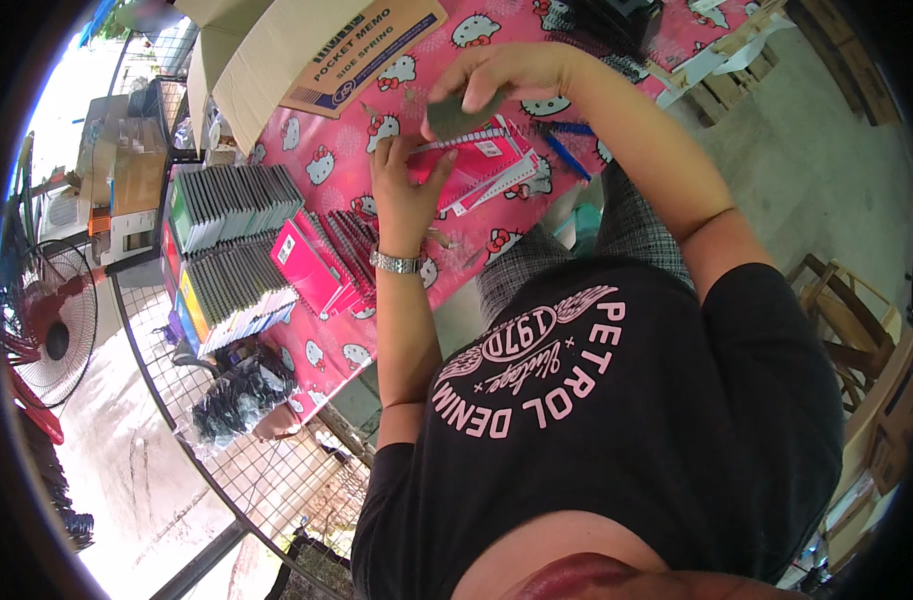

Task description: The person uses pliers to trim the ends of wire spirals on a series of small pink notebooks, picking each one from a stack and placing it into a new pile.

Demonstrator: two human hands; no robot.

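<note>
My right hand (507,75) is closed around a dark grey-green, flat-looking piece (464,116) with a rounded edge; its exact kind I cannot tell. It hangs over the spiral edge of a pink notebook (472,160) on the table. My left hand (407,190) grips that notebook's left end, thumb on the cover side, other fingers at the far edge and partly hidden. White pages show at the notebook's near side. A dark wire coil and slim blue sticks (565,155), perhaps pens, lie just right of it.
Pink spiral notebooks (317,262) stand stacked left of my left wrist, beside rows of black-coiled notebooks (239,208). An open cardboard box (362,50) sits at the far left of the patterned tablecloth (322,165). Dark coils (602,25) are heaped at the back. A fan (57,325) stands left.
</note>
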